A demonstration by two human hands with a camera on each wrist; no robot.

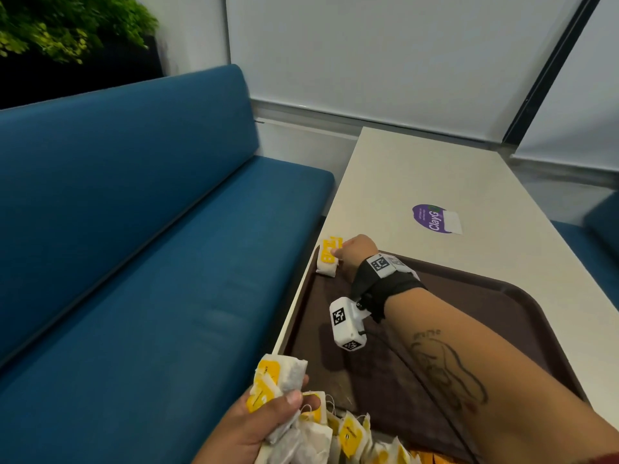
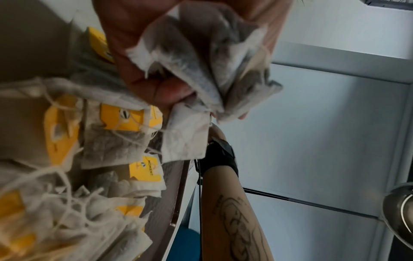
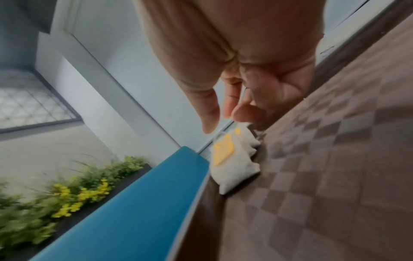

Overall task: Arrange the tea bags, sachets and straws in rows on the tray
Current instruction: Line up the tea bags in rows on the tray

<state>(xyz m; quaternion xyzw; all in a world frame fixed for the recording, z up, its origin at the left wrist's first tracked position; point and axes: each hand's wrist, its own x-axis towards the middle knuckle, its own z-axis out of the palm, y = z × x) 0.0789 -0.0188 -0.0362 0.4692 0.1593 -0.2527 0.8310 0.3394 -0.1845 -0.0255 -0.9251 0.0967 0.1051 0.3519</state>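
A dark brown tray [image 1: 469, 313] lies on the white table. One tea bag [image 1: 328, 259] [image 3: 232, 159] with a yellow tag lies at the tray's far left corner, partly on the rim. My right hand [image 1: 355, 252] [image 3: 221, 121] hovers right at it, fingers loosely extended and apart, holding nothing. My left hand [image 1: 268, 416] [image 2: 156, 79] grips a bunch of tea bags [image 1: 281, 373] [image 2: 201, 61] over the tray's near left corner. A loose pile of more tea bags [image 1: 348, 437] [image 2: 100, 141] with tangled strings lies below it.
A blue padded bench [image 1: 134, 262] runs along the table's left edge [image 1: 301, 306]. A purple sticker [image 1: 432, 218] sits on the table [image 1: 435, 169] beyond the tray. A green plant [image 1: 67, 25] stands behind the bench. A shiny metal vessel [image 2: 400, 211] shows at the left wrist view's right edge.
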